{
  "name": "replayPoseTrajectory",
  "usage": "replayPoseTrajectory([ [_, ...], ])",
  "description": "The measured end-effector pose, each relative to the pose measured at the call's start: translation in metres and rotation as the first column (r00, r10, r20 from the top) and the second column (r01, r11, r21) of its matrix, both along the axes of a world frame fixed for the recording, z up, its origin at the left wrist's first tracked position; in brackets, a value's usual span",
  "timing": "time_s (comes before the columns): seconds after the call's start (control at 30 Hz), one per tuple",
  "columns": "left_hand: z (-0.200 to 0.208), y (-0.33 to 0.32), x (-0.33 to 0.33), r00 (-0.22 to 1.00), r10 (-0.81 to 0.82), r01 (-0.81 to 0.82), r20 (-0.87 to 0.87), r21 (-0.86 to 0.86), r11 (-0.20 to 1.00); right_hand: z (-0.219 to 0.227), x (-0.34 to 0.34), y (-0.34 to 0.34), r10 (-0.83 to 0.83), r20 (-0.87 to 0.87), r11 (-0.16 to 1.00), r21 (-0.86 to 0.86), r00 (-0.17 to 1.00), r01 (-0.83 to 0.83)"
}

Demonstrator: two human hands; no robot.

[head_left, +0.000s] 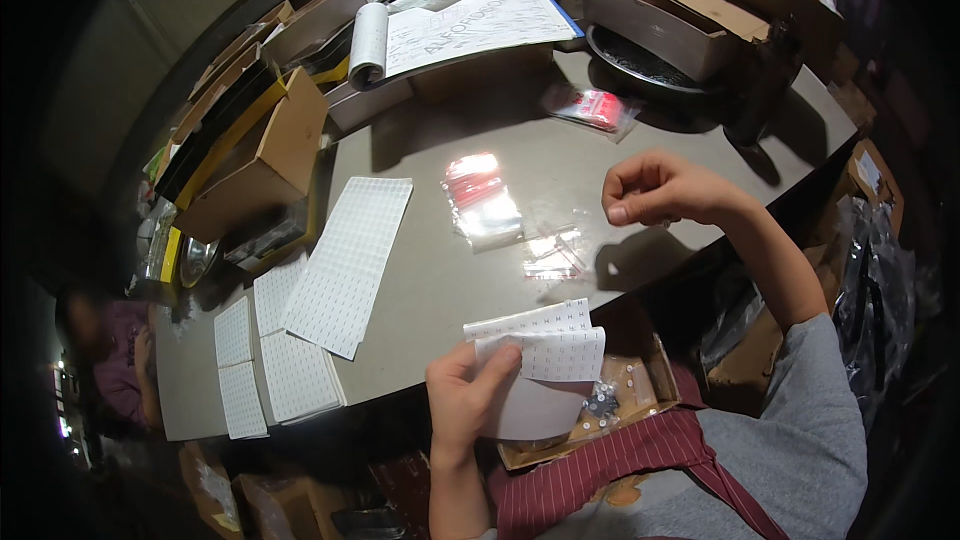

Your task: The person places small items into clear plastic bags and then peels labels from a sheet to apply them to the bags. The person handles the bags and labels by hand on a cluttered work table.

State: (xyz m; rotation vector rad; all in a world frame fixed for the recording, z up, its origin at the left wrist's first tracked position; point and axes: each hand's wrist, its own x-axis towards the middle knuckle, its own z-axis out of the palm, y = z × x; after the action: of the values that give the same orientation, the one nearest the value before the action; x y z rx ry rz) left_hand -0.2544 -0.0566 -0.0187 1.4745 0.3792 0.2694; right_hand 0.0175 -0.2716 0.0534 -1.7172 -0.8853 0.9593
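My left hand (468,390) grips a folded sheet of small printed labels (560,352), thumb on top, at the table's near edge. Part of the sheet curls over and shows its plain backing. Raised over the right side of the table, my right hand (668,190) has its fingers curled and its thumb against the forefinger; anything in that pinch is too small to see. Beyond the label sheet lie a few small clear plastic bags (556,252), nearest the right hand. A stack of clear zip bags with red strips (482,202) rests farther off.
More label sheets (348,262) lie on the table's left. A cardboard box (655,380) holding small round pieces sits below my left hand. Open boxes (265,165) line the far edge, with a paper pad (470,30) and a dark round tray (640,55). A person (125,360) is at the left.
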Motion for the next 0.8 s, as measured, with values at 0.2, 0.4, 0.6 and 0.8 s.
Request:
replayPoseTrajectory([
  [0.2, 0.002, -0.001, 0.002, 0.999, -0.025, 0.026, 0.039, -0.042, 0.999, -0.015, 0.01, -0.017, 0.038, 0.647, 0.915, -0.328, 0.762, 0.233],
  [0.4, 0.002, -0.004, 0.002, 1.0, 0.024, -0.023, 0.009, -0.059, 0.998, 0.007, 0.004, -0.015, -0.025, 0.333, 0.966, -0.234, 0.942, 0.109],
  [0.6, 0.004, -0.003, 0.003, 0.999, 0.039, -0.037, 0.029, -0.065, 0.997, -0.01, 0.031, -0.008, -0.071, 0.271, 0.993, -0.071, 0.96, 0.094],
  [0.8, 0.0, -0.006, 0.004, 0.997, 0.07, -0.066, 0.036, -0.089, 0.994, -0.03, 0.024, -0.012, -0.201, 0.312, 0.971, -0.06, 0.929, 0.23],
])
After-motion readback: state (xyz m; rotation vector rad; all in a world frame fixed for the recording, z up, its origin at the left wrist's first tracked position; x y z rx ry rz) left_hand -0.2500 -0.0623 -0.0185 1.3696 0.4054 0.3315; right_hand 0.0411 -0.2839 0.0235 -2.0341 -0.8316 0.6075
